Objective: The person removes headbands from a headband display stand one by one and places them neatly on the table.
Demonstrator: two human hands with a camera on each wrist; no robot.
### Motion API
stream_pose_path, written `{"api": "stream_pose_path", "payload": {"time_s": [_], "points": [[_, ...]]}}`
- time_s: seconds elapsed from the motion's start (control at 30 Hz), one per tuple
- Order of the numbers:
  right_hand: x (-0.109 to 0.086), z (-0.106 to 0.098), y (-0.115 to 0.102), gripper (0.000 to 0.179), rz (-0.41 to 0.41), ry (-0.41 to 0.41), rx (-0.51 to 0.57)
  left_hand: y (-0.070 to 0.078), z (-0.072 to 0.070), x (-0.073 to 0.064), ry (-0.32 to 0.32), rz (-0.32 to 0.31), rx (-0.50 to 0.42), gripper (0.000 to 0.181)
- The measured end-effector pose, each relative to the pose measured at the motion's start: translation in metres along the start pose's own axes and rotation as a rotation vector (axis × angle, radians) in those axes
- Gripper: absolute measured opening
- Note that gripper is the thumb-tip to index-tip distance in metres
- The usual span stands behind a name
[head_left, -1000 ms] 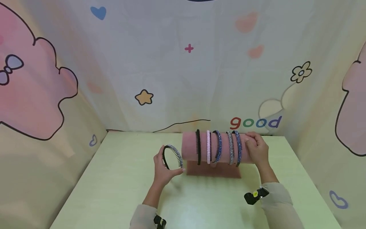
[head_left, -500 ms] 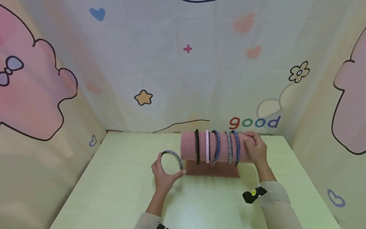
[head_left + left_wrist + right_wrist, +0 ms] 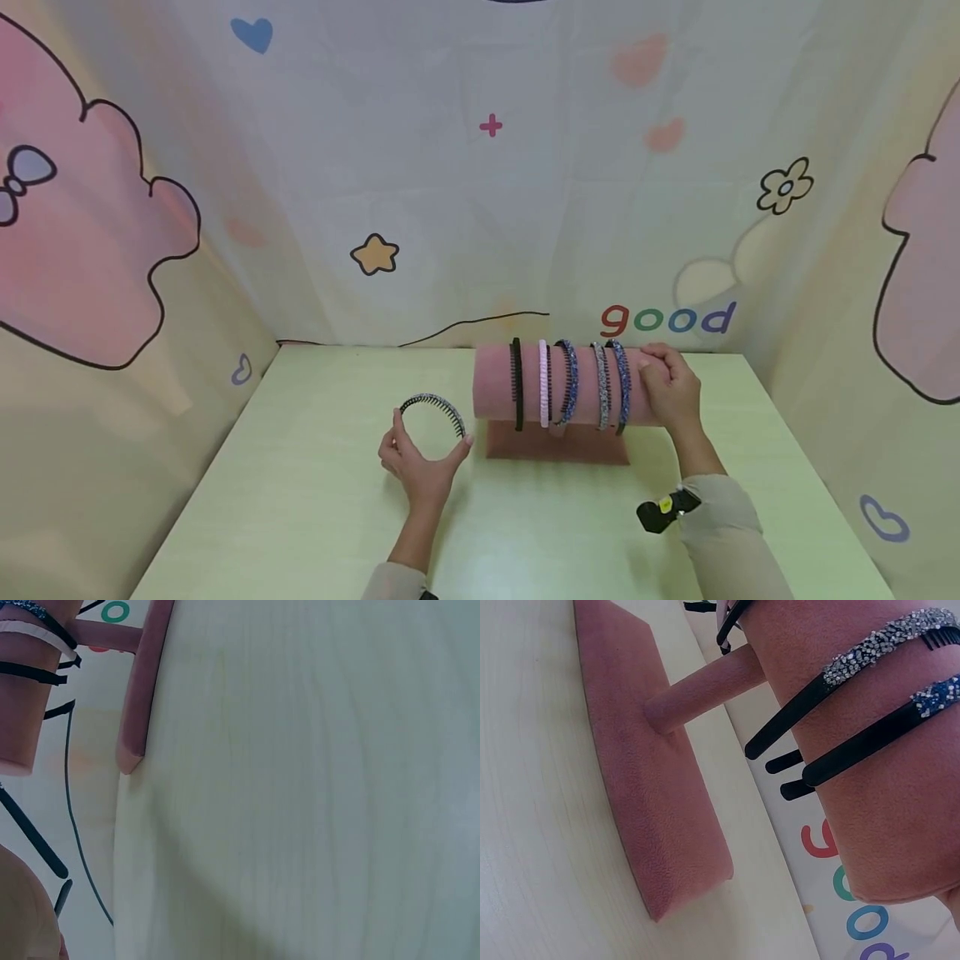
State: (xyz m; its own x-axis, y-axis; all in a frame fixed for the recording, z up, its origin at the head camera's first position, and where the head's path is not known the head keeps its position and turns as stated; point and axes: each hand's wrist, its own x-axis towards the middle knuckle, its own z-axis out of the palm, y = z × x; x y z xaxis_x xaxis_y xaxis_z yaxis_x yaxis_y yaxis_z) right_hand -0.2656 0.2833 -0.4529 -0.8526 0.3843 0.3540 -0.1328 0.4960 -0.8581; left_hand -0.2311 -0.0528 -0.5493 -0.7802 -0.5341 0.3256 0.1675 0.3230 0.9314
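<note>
In the head view my left hand (image 3: 423, 471) holds a toothed, glittery headband (image 3: 442, 402) between thumb and fingers, arch upward, just left of a pink plush display roll (image 3: 495, 392). The left wrist view catches only the dark tips of that headband (image 3: 34, 832). My right hand (image 3: 672, 390) grips the roll's right end. Along the roll sit a black headband (image 3: 518, 383), a pale pink headband (image 3: 544, 387), a blue glitter headband (image 3: 572, 383), a silver headband (image 3: 877, 645) and, nearest the right hand, another blue headband (image 3: 870, 742).
A short post (image 3: 712, 686) joins the roll to its flat pink base (image 3: 558, 450), which stands on the pale wooden table (image 3: 300, 483). Behind the table hangs a printed curtain (image 3: 450, 192), with more curtain at both sides.
My left hand has moved left and slightly down with the headband, away from the roll's left end, and the headband has turned to face the camera more. The right hand keeps its grip.
</note>
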Motion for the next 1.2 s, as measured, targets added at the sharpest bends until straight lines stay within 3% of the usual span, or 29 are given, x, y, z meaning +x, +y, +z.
{"api": "stream_pose_path", "payload": {"time_s": [0.17, 0.33, 0.6, 0.93, 1.2], "points": [[0.0, 0.0, 0.001, 0.026, 0.005, 0.003, 0.0, -0.002, 0.001, 0.001, 0.033, -0.002, 0.039, 0.119], [0.0, -0.002, 0.002, 0.026, 0.009, -0.003, 0.001, -0.006, 0.002, 0.002, 0.062, -0.056, 0.069, 0.121], [0.0, -0.003, -0.001, 0.025, 0.004, 0.011, -0.001, -0.011, 0.003, 0.013, 0.043, -0.102, 0.185, 0.121], [0.001, -0.001, 0.001, 0.026, 0.008, -0.001, 0.015, -0.014, 0.01, 0.028, -0.021, -0.181, 0.326, 0.123], [0.002, 0.0, 0.003, 0.025, 0.001, 0.007, 0.005, -0.018, 0.015, 0.04, -0.109, -0.288, 0.464, 0.123]]}}
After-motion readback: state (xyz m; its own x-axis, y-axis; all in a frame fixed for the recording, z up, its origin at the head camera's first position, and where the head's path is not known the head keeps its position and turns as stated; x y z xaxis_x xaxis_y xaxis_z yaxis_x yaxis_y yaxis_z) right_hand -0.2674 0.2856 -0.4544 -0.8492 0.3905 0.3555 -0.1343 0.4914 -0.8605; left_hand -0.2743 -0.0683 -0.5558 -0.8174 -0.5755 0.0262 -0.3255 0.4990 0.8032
